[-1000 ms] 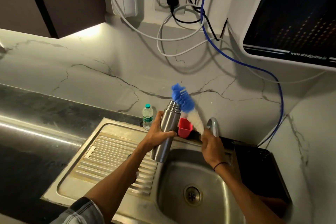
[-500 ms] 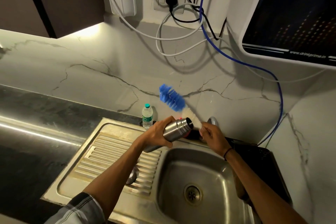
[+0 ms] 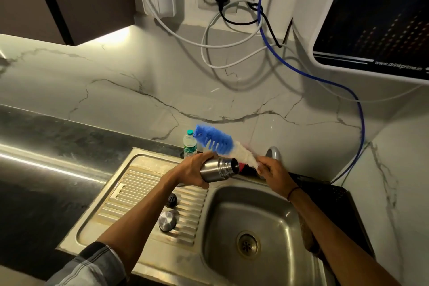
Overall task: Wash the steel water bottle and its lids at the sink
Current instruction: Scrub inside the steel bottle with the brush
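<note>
steel is what your left hand (image 3: 192, 173) has hold of: its fingers (image 3: 204, 155) are curled round the body of the cylindrical steel water bottle (image 3: 219, 169), which lies nearly on its side above the ribbed steel draining board (image 3: 148, 195), open mouth turned toward your right hand (image 3: 272, 170). that hand pinches the white end of the long blue-bristled bottle brush (image 3: 214, 138), whose blue head slants up and away past your left fingers, just behind the bottle and not inside it. you look to be at the scrubbing step, about to work the inside. the next move, as i judge it, calls for swinging the bristle head round to the mouth, lining it up with the neck and pushing it in, while your left grip holds the bottle steady. below your left wrist, on the draining board, sit the round steel lid (image 3: 167, 220) and the small black inner lid (image 3: 171, 199), both apart from your fingers and not yet in hand.
</note>
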